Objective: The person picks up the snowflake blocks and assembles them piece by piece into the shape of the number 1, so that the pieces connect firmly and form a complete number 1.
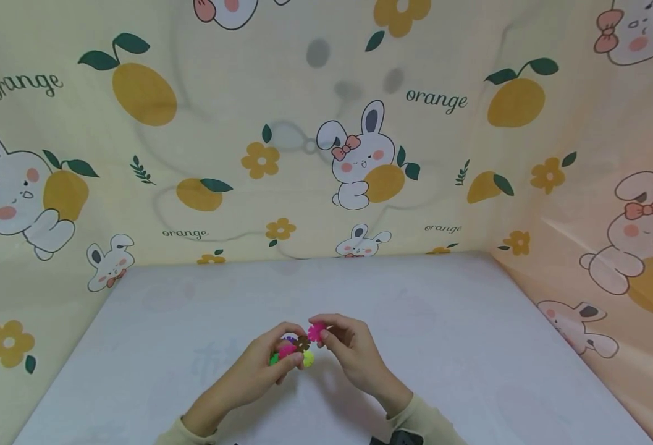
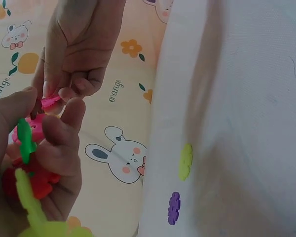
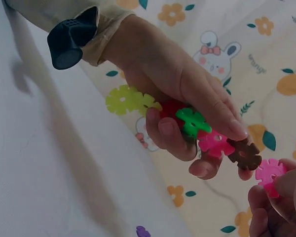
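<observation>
My left hand [image 1: 256,368] holds a linked chain of notched, flower-shaped plastic snowflake pieces. In the right wrist view, a yellow piece [image 3: 124,100] sticks out behind its fingers. Partly hidden red [image 3: 170,108], green [image 3: 193,123] and pink [image 3: 215,143] pieces follow. A brown piece [image 3: 245,154] forms the end toward the other hand, with the left thumb by it. My right hand [image 1: 354,352] pinches a separate pink snowflake piece [image 1: 316,332] between thumb and fingers. That pink piece is right beside the brown one, edge toward edge.
A yellow piece [image 2: 186,162] and a purple piece [image 2: 173,208] lie on the white tabletop [image 1: 415,309]. Behind the table hangs a cloth [image 1: 304,198] printed with rabbits and oranges. A dark device [image 3: 71,39] sits at the left cuff.
</observation>
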The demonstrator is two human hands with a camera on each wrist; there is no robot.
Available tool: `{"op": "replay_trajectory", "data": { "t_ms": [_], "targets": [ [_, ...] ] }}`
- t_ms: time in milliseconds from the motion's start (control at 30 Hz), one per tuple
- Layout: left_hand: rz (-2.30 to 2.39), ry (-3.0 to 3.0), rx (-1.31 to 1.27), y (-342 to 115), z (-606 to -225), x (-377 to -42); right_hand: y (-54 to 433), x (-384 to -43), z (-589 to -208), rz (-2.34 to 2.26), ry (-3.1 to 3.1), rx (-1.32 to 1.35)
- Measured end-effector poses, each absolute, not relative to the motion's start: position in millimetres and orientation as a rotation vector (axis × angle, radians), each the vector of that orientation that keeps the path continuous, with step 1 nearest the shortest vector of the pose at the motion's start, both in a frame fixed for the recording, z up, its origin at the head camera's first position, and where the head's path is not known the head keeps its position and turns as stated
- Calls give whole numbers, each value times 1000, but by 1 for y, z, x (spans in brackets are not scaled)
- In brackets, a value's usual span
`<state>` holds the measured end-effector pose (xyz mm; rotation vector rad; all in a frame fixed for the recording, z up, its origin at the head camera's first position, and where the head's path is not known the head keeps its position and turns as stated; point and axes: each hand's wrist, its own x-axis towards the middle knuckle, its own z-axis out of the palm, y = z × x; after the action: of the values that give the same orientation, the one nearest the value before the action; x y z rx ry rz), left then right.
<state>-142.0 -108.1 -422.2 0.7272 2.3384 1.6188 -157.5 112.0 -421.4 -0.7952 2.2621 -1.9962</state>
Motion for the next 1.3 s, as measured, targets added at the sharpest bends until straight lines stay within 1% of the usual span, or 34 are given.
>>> {"op": "replay_trajectory", "data": {
  "t_ms": [200, 433, 767, 1067, 1300],
  "targets": [
    [1607, 2325, 738, -108, -422, -142, 111, -158, -423, -1972, 2258, -864],
    [1644, 2269, 740, -109, -422, -142, 112, -158, -423, -1984, 2288, -802],
    [1648, 2256, 792, -109, -423, -144, 109, -156, -426, -2081, 2273, -824],
    [1660, 2252, 750, -111, -424, -144, 102, -151, -428, -2110, 2254, -771],
    [1635, 2294, 710, -110, -422, -144, 104, -151, -427, -2050, 2268, -792]
  ]
}}
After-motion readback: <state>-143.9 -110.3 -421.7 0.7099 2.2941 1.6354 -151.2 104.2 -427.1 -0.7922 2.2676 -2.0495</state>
